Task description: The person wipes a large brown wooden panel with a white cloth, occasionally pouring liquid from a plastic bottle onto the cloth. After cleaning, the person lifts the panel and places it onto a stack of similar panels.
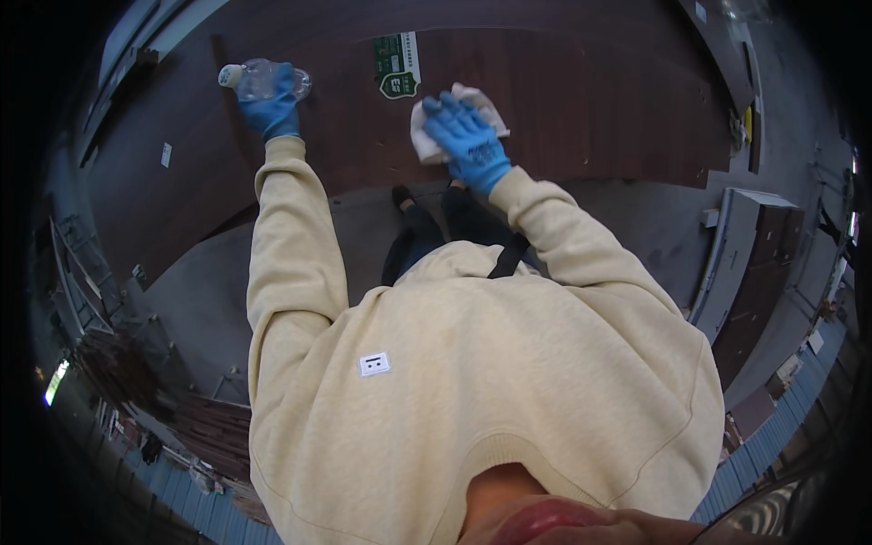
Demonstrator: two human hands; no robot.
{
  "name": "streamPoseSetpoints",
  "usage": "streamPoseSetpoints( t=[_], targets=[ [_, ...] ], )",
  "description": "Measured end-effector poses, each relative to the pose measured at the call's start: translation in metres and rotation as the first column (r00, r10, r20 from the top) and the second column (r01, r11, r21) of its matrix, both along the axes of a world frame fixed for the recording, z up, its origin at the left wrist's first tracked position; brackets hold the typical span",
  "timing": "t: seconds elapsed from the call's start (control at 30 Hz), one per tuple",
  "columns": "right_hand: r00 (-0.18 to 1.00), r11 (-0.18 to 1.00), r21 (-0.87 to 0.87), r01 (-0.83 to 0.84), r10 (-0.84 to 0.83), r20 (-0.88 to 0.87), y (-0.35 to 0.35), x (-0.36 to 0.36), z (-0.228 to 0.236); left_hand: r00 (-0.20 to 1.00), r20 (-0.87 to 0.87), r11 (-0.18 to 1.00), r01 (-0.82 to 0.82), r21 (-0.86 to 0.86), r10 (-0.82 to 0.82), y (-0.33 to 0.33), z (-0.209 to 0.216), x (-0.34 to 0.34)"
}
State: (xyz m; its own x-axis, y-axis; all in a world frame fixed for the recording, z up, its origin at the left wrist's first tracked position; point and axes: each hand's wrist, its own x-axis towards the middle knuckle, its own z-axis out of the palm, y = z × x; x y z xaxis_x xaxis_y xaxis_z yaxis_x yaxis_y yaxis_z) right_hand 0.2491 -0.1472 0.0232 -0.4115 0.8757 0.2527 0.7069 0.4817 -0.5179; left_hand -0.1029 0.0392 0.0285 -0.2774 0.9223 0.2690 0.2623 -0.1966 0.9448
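Blue work gloves cover both of my hands. My left hand (271,107) is wrapped round a clear plastic bottle (258,80) with a white cap, which lies tilted on its side with the cap to the left. At the right, my right hand (469,141) lies on a white cloth (427,138), pressing it against the dark brown wooden panel (563,100); its fingers are stretched over the cloth. Between the two hands and a little farther off, a green and white label (396,65) is stuck on the panel.
Another brown panel (145,200) lies at the left with a small white sticker (166,154). Wrapped or stacked boards (752,263) stand on the right. Piled brown strips (204,427) are behind me at the left. My feet stand on grey floor (363,218) by the panel's near edge.
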Motion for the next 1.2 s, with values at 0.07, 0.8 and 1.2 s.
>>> streamPoseSetpoints(
  t=[0.07, 0.8, 1.2],
  targets=[
    [0.994, 0.992, 0.083, -0.099, 0.094, 0.060, -0.037, -0.001, 0.002, 0.984, -0.045, 0.981, -0.169, 0.089, 0.174, -0.022, 0.019, 0.050],
    [0.990, 0.985, 0.172, 0.013, -0.037, 0.137, 0.124, -0.096, -0.014, 0.551, -0.733, 0.884, 0.443, -0.148, -0.398, -0.228, -0.018, 0.096],
    [0.965, 0.979, 0.205, 0.021, -0.073, 0.251, 0.123, -0.117, -0.017, 0.574, -0.730, 0.892, 0.438, -0.107, -0.370, -0.226, -0.017, 0.091]
  ],
)
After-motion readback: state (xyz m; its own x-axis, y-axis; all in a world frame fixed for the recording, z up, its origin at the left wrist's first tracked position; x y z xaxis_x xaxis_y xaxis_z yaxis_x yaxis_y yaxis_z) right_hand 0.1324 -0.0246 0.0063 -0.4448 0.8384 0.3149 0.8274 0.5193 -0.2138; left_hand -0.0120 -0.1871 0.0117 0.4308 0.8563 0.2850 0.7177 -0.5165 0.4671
